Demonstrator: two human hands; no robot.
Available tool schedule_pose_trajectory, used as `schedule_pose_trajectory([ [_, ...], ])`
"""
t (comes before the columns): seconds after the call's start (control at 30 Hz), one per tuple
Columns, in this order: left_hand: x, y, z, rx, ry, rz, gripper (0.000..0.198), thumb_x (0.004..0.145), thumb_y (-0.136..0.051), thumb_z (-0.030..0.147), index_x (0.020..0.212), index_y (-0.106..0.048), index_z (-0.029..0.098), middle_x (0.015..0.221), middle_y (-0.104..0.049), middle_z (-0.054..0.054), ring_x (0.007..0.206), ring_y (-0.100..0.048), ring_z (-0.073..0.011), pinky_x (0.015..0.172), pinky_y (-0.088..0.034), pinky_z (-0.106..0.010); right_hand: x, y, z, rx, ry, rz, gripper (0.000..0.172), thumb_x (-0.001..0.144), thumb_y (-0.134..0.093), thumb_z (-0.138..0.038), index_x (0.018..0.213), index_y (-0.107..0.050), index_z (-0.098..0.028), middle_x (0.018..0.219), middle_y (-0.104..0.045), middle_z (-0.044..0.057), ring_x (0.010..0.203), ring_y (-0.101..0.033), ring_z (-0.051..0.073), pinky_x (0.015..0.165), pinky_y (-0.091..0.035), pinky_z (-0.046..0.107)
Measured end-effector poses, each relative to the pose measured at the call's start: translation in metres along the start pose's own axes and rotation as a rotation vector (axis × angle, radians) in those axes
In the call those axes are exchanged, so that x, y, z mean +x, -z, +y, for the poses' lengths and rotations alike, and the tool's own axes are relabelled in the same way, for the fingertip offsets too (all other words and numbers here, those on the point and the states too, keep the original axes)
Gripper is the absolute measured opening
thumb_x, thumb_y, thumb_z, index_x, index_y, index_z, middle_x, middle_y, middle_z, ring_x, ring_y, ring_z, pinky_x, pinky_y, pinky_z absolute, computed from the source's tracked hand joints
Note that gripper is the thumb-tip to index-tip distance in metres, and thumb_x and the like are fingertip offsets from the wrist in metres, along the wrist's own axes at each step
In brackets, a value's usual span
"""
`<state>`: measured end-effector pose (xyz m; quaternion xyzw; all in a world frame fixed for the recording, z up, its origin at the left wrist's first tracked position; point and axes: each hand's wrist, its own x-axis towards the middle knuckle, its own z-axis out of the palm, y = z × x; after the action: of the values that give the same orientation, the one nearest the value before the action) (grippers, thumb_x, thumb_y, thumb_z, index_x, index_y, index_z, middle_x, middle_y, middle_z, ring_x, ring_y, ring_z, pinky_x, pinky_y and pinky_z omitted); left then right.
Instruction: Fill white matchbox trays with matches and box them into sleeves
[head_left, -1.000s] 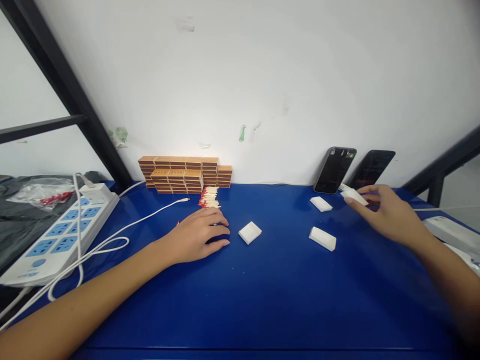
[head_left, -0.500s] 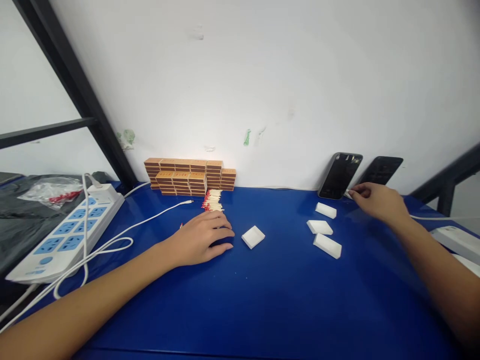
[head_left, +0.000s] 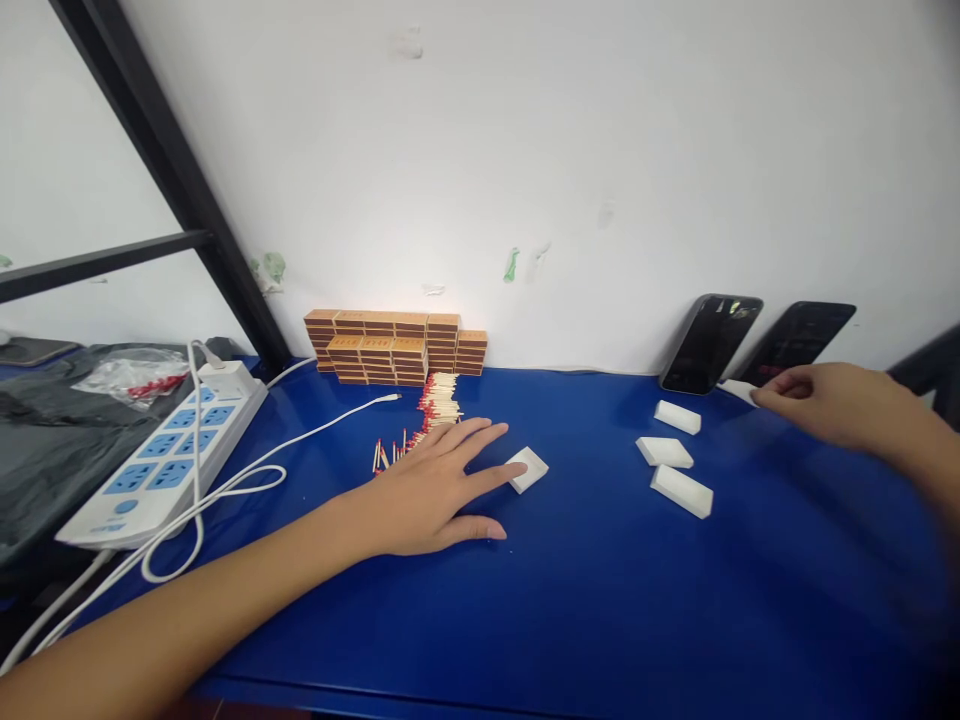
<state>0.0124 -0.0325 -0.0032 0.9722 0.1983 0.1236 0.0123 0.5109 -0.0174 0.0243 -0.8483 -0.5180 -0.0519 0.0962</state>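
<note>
My left hand (head_left: pixel 442 487) lies spread over the blue table, palm down. Its index fingertip reaches the small white matchbox tray (head_left: pixel 534 472), overlapping its left side. Beside and partly under this hand are loose red-tipped matches (head_left: pixel 442 395), in a heap with a few scattered to the left. At the right, my right hand (head_left: pixel 825 400) has thumb and fingers pinched on a small white piece (head_left: pixel 739 390), probably another tray; its far end is hidden by the fingers. Three more white trays, among them a front one (head_left: pixel 681 492), lie between the hands.
Stacked matchboxes (head_left: pixel 382 350) stand against the wall. Two dark phones, one at left (head_left: pixel 712 345) and one at right (head_left: pixel 799 343), lean there too. On the left are a white power strip (head_left: pixel 169 455), looped white cable (head_left: pixel 247 478) and a black bag (head_left: pixel 45 430).
My left hand has spread and moved right, its index finger now at the tray. More matches show behind it. My right hand has moved right and the white piece shows more. The view has shifted.
</note>
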Motion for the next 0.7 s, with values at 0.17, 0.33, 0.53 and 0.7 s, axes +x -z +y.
schedule_pose_trajectory([
  [0.17,0.001,-0.005,-0.001,-0.050,0.010,0.025,0.053,0.099,-0.058,0.058,0.138,-0.063,0.022,0.164,-0.040,-0.017,0.155,-0.032,-0.0410,0.120,-0.038,-0.065,-0.041,-0.003,-0.004,0.145,0.229,-0.330,0.022,0.084,-0.066,-0.045,0.081,-0.074,-0.024,0.085,-0.076,0.011,0.077,-0.069,0.027,0.073,-0.047,0.038],
  [0.33,0.003,-0.005,-0.012,-0.057,0.021,0.136,0.033,0.097,-0.067,0.050,0.097,-0.073,0.018,0.146,-0.060,-0.015,0.146,-0.045,-0.0351,0.118,-0.043,-0.054,-0.074,0.014,-0.056,0.288,0.401,-0.208,0.033,0.093,-0.058,-0.053,0.092,-0.071,-0.022,0.075,-0.070,0.007,0.069,-0.063,0.022,0.068,-0.045,0.035],
  [0.53,0.002,-0.003,-0.023,-0.082,0.021,0.234,0.024,0.094,-0.072,0.040,0.082,-0.068,0.019,0.104,-0.074,-0.007,0.113,-0.063,-0.0257,0.106,-0.047,-0.044,-0.098,0.027,-0.174,0.490,0.670,-0.212,0.028,0.094,-0.062,-0.048,0.090,-0.070,-0.022,0.074,-0.067,0.001,0.067,-0.058,0.017,0.065,-0.043,0.030],
  [0.7,0.000,-0.001,-0.023,0.015,0.093,0.216,0.026,0.091,-0.074,0.043,0.088,-0.073,0.018,0.107,-0.070,-0.009,0.107,-0.062,-0.0268,0.097,-0.046,-0.044,-0.101,-0.009,-0.240,0.511,0.779,-0.258,0.014,0.092,-0.062,-0.030,0.084,-0.069,-0.020,0.070,-0.066,-0.001,0.061,-0.054,0.014,0.059,-0.037,0.027],
])
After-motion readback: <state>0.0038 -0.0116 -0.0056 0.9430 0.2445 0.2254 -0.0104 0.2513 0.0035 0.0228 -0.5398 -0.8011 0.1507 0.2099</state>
